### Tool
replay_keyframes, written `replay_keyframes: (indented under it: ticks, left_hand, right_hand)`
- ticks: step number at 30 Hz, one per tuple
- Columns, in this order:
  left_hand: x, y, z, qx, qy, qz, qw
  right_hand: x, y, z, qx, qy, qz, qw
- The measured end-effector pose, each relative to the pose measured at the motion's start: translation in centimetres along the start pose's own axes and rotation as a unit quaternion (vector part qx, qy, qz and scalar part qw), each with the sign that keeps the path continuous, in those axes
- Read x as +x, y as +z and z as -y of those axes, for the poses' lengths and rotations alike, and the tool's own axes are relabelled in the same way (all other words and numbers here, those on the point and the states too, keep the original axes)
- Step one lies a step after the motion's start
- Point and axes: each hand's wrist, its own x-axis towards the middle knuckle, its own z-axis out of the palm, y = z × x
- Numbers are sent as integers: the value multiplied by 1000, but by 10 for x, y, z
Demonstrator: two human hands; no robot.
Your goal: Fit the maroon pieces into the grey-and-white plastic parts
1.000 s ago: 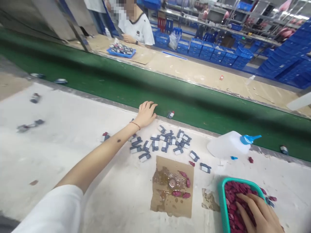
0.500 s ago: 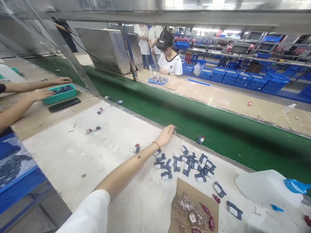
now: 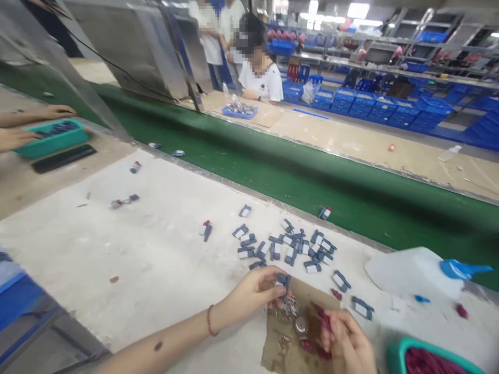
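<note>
My left hand [image 3: 255,293] pinches a small dark blue-grey part [image 3: 283,281] with a pale face, over the top left of a brown cardboard sheet [image 3: 273,340]. At the sheet's right side, my right hand [image 3: 343,337] has its fingers closed on a dark red piece [image 3: 324,318]. Small metal pieces [image 3: 289,308] and a round metal-rimmed item [image 3: 301,325] lie on the cardboard between the hands. Several more blue-grey parts [image 3: 290,254] are scattered on the white table beyond.
A white jug [image 3: 413,272] with a blue cap lies at the right. A teal basket [image 3: 397,353] of dark red pieces sits bottom right. Behind runs a green conveyor [image 3: 241,161]. A co-worker's hand [image 3: 19,139] rests at a teal tray [image 3: 54,148]; another person [image 3: 263,80] sits across.
My left hand has come back from the conveyor edge to the cardboard with a blue-grey part. My right hand has come into view with a red piece. The view has shifted, showing the teal basket.
</note>
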Motion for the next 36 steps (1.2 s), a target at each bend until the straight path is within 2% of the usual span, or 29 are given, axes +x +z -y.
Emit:
replay_keyframes:
  ticks: [2,4,12,14,18,20,24,28,31,34,36]
  left_hand:
    - [-6,6,7,-15,-9,-5,1000]
    - [-10,10,14,-32,-7,-10,999]
    - [-21,16,25,-43,-11,5,999]
    - [-22,15,25,-43,-13,4,999]
    - [-20,13,26,-42,-24,-6,999]
    - [-19,13,25,-40,-22,-13,999]
    - [-17,12,21,-44,-12,-26,999]
    - [-17,11,14,-45,-26,-54,997]
    - [-17,8,11,-43,-27,-68,996]
    - [-17,5,12,-60,-23,-79,995]
    - [-18,4,13,-64,-35,-69,995]
  right_hand:
    - [4,8,4,22,35,16,999]
    - [6,10,3,31,39,4,999]
    - [0,5,-3,28,6,21,999]
    - [0,3,-2,18,-12,9,1000]
    - [0,-3,-3,-85,-93,-54,991]
    - [-3,-3,-2,-164,-127,-61,976]
    - [-8,1,1,-250,-159,2,955]
    - [-12,4,-1,-260,-134,39,956]
    - [-12,3,-5,-317,-179,70,929]
    - [-9,3,-8,-388,-275,123,871]
    - [-6,3,-10,-428,-332,137,830]
